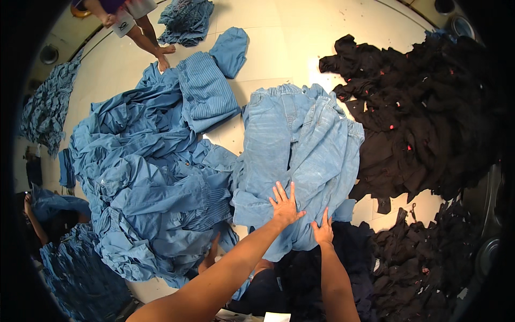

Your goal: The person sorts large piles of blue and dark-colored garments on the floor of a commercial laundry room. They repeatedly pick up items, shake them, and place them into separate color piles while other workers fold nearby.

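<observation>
- Left hand [283, 204] lies flat with fingers spread, its grip open, pressing on a stack of light blue denim garments [298, 155] on the pale tiled floor [279, 48].
- Right hand [323, 231] rests on the stack's near edge, just beside the left; fingers extended, grip open.
- A big heap of blue shirts [150, 182] lies left of the stack, touching it.
- A pile of black clothes [424, 112] spreads to the right.
- Another person's bare legs [153, 40] stand at the far side.
</observation>
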{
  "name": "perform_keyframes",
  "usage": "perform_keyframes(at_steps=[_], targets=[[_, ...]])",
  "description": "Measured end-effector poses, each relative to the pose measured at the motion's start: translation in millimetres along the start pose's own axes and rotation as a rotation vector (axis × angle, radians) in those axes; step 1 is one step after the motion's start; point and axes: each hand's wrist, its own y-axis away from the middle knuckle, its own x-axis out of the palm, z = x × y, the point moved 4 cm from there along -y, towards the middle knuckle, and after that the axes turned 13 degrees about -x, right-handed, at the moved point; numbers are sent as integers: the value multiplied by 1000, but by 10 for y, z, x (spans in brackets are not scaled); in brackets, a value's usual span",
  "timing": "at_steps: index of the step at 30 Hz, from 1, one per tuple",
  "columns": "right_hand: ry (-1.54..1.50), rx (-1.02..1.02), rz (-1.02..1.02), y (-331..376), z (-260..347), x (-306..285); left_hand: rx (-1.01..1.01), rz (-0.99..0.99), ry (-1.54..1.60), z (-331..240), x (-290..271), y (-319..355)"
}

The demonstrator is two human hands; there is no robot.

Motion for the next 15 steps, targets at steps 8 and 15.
perform_keyframes(at_steps=[8, 15], targets=[[-3, -27, -202, 1582, 158, 530, 291, 256, -18, 934, -199, 252], [-4, 456, 218, 3681, 37, 1826, 477, 381, 103, 2009, -291, 1079]])
